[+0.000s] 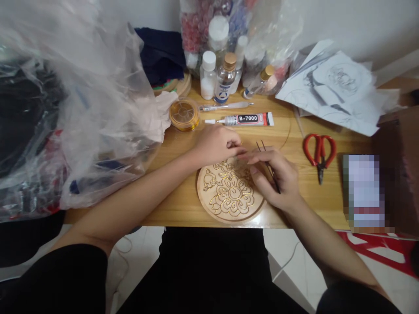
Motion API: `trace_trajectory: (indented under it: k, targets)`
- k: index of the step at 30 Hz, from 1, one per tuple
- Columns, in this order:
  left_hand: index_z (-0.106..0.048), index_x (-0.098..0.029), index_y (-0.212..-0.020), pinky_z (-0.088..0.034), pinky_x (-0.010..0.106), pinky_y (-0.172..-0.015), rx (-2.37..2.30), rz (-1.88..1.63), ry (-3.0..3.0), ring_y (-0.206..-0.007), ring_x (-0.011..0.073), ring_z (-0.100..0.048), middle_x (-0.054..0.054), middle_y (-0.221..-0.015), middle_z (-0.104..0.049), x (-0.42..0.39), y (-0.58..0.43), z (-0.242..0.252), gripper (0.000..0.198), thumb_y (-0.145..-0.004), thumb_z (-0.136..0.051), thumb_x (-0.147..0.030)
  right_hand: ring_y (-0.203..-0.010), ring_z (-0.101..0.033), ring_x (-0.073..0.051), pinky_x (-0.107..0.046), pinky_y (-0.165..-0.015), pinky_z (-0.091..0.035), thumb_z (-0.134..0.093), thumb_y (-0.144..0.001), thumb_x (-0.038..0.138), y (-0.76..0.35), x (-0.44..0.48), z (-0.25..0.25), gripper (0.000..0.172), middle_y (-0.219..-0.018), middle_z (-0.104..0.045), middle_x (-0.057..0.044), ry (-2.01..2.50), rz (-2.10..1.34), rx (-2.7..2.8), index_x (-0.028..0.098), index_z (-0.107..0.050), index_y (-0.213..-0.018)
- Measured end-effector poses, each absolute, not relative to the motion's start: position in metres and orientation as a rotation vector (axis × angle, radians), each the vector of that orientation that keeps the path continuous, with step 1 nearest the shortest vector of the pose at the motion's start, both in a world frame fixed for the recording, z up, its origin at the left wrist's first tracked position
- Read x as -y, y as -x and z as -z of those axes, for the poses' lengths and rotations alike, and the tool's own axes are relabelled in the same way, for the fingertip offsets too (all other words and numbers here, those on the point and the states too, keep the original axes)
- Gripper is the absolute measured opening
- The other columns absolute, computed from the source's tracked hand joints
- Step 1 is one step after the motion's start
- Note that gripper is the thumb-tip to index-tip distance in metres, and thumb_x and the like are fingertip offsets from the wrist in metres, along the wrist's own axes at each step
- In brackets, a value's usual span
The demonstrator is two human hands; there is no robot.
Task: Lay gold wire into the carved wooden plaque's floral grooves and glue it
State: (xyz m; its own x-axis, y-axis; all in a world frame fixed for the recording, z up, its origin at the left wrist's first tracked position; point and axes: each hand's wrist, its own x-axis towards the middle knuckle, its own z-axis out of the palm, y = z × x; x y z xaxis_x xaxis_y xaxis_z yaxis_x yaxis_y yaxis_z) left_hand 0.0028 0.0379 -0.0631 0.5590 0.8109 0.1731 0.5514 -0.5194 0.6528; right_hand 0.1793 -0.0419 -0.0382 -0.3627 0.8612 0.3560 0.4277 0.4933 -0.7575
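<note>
A round wooden board [235,209] lies near the table's front edge, with a flower and a small animal figure outlined in gold wire [235,193]. My left hand [218,144] rests over its far edge, fingers curled and pinched together; what they hold is hidden. Over the board's right side, my right hand [278,174] has dark tweezers [271,171] tucked in its grip, their two prongs pointing away from me. The right fingertips meet or nearly meet the left ones. A thin wire [288,136] arcs across the table beyond my right hand.
Behind my hands lie a B-7000 glue tube [247,119], a pen [225,106] and a gold wire spool [184,114]. Several bottles [225,78] stand farther back. Red-handled pliers [320,155] and drawing sheets [334,87] are right; plastic bags [108,109] crowd the left.
</note>
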Motion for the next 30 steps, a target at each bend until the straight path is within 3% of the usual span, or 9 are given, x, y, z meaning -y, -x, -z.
trace_trajectory:
  k: [7, 13, 18, 22, 27, 30]
  targets:
    - [-0.064, -0.017, -0.058, -0.03, 0.024, -0.056, -1.042, -0.686, -2.245, -0.054, 0.0082, -0.047, -0.004, -0.051, -0.053, -0.037, -0.001, 0.065, 0.027, -0.077, -0.069, -0.036, -0.089, -0.069, -0.016, -0.033, -0.084, -0.054, -0.056, -0.087, 0.013, -0.178, 0.041, 0.042, 0.014, -0.092, -0.073, -0.002, 1.072, -1.277, 1.453, 0.025, -0.055, -0.094]
    - [-0.065, -0.017, -0.06, -0.029, 0.023, -0.055, -1.044, -0.683, -2.251, -0.055, 0.0082, -0.048, -0.003, -0.055, -0.057, -0.037, -0.001, 0.064, 0.021, -0.077, -0.069, -0.029, -0.073, -0.068, -0.012, -0.027, -0.071, -0.055, -0.074, -0.075, 0.025, -0.183, 0.028, 0.044, 0.02, -0.084, -0.075, 0.003, 1.025, -1.555, 0.999, 0.025, -0.056, -0.084]
    - [-0.065, -0.017, -0.059, -0.03, 0.024, -0.056, -1.062, -0.661, -2.271, -0.055, 0.0084, -0.049, -0.004, -0.053, -0.055, -0.036, -0.001, 0.062, 0.021, -0.077, -0.068, -0.027, -0.07, -0.066, -0.011, -0.025, -0.068, -0.053, -0.08, -0.069, 0.025, -0.18, 0.027, 0.041, 0.024, -0.078, -0.074, 0.003, 1.037, -1.561, 0.908, 0.026, -0.059, -0.081]
    - [-0.066, -0.018, -0.06, -0.032, 0.025, -0.058, -1.092, -0.648, -2.266, -0.058, 0.0094, -0.051, -0.004, -0.054, -0.057, -0.036, -0.001, 0.061, 0.021, -0.077, -0.069, -0.031, -0.064, -0.062, -0.012, -0.027, -0.063, -0.05, -0.068, -0.081, 0.04, -0.18, 0.026, 0.042, 0.016, -0.068, -0.069, 0.003, 1.035, -1.414, 1.007, 0.026, -0.062, -0.081]
    - [-0.068, -0.019, -0.063, -0.032, 0.024, -0.058, -1.087, -0.635, -2.232, -0.056, 0.0091, -0.05, -0.003, -0.055, -0.059, -0.036, -0.002, 0.062, 0.023, -0.077, -0.07, -0.037, -0.063, -0.059, -0.016, -0.032, -0.059, -0.048, -0.034, -0.093, 0.061, -0.191, 0.026, 0.037, 0.051, -0.068, -0.063, -0.003, 1.113, -1.153, 1.232, 0.023, -0.067, -0.088]
    - [-0.067, -0.018, -0.063, -0.032, 0.024, -0.059, -1.085, -0.618, -2.245, -0.057, 0.0093, -0.05, -0.003, -0.056, -0.06, -0.037, -0.002, 0.062, 0.023, -0.077, -0.071, -0.036, -0.065, -0.059, -0.015, -0.031, -0.061, -0.048, -0.047, -0.092, 0.051, -0.194, 0.031, 0.021, 0.038, -0.07, -0.063, -0.003, 1.219, -1.017, 1.368, 0.021, -0.069, -0.086]
